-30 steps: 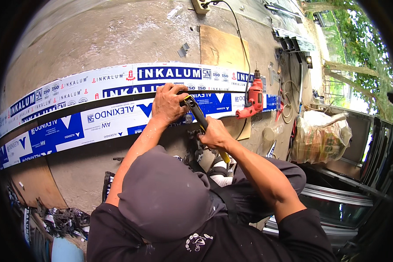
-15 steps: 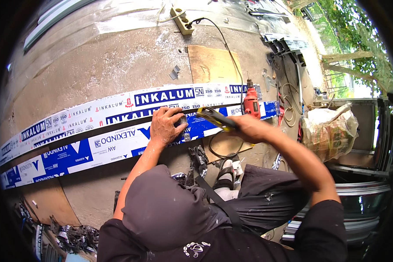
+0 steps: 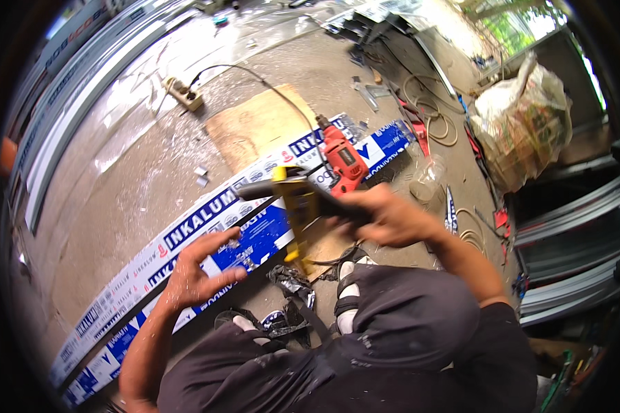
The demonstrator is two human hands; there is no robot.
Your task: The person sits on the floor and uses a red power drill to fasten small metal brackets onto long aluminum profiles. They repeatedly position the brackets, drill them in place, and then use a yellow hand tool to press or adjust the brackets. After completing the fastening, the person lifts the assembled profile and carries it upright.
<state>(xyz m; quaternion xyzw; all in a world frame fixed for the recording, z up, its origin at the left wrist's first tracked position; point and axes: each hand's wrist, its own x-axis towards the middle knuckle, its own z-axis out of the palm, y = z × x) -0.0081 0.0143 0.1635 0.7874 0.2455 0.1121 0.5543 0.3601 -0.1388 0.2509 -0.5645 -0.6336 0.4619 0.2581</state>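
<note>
My right hand [image 3: 396,219] is closed around the black grip of a yellow-and-black hand tool [image 3: 297,206]. A black part juts from the tool's left side; motion blurs it, so its exact kind is unclear. It is held above two long aluminium profiles: a white-wrapped one [image 3: 193,227] and a blue-and-white-wrapped one [image 3: 272,227] on the near side. Over the profiles at the left, my left hand [image 3: 198,275] is open, fingers and thumb apart, holding nothing. A red electric drill [image 3: 344,160] rests on the profiles' right end, beyond the tool.
A plywood sheet [image 3: 255,127] lies under the profiles, with a power socket strip [image 3: 184,95] beyond. Long profiles [image 3: 69,131] lie at the far left. Coiled hose [image 3: 437,117], a stuffed clear sack [image 3: 520,127] and stacked curved metal lengths [image 3: 572,248] stand right.
The view has swung, so the profiles now slant more steeply. My left hand has come off the profiles and opened. The tool in my right hand has turned, its yellow part now hanging downward.
</note>
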